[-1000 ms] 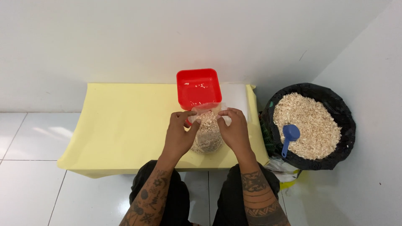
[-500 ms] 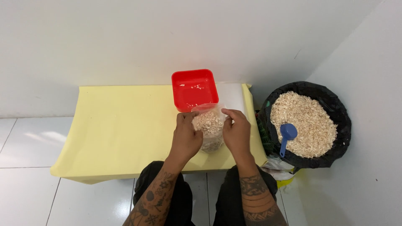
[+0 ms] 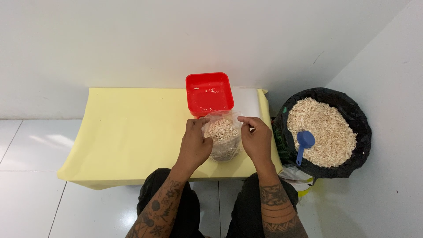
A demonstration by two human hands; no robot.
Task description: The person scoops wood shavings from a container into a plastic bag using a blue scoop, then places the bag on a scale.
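A clear plastic bag filled with pale flakes stands on the yellow-covered low table. My left hand pinches the bag's top left edge. My right hand pinches its top right edge. Just behind the bag sits a red square tub, nearly empty, with a few flakes inside.
To the right of the table a black bag-lined bin holds a heap of the same pale flakes, with a blue scoop stuck in it. White walls close in behind and on the right. White floor tiles lie to the left.
My view has shifted slightly. Both hands stay on the bag's top, and their fingers have drawn closer over its mouth.
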